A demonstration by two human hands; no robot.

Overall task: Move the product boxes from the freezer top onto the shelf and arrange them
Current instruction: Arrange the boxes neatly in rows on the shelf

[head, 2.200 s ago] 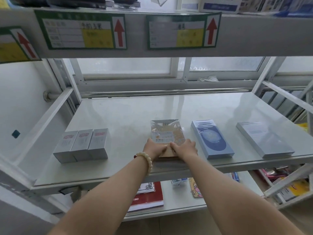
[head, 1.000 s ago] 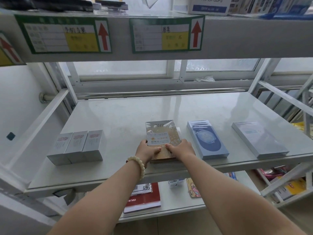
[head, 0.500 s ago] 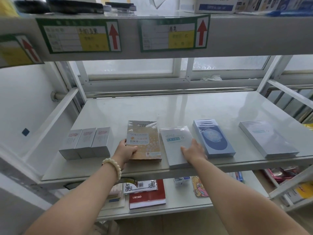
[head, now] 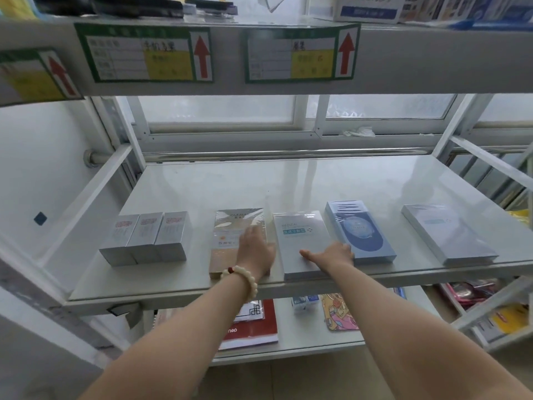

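Several product boxes lie in a row near the front of the white shelf. From the left: three small silver boxes side by side, a gold-brown box, a pale grey box, a blue box and a pale lavender box. My left hand, with a bead bracelet on the wrist, lies flat, palm down, on the right part of the gold-brown box. My right hand rests flat on the front right of the pale grey box, its fingers against the blue box's edge.
An upper shelf with green and yellow labels and red arrows hangs overhead. A lower shelf holds a red book and a colourful pad. Slanted white frame bars stand at both sides, with a window behind.
The pale grey box, stacked under the gold-brown one a second ago, lies beside it. My left hand has moved from that box's left edge onto its right part; my right hand stays on the grey box.
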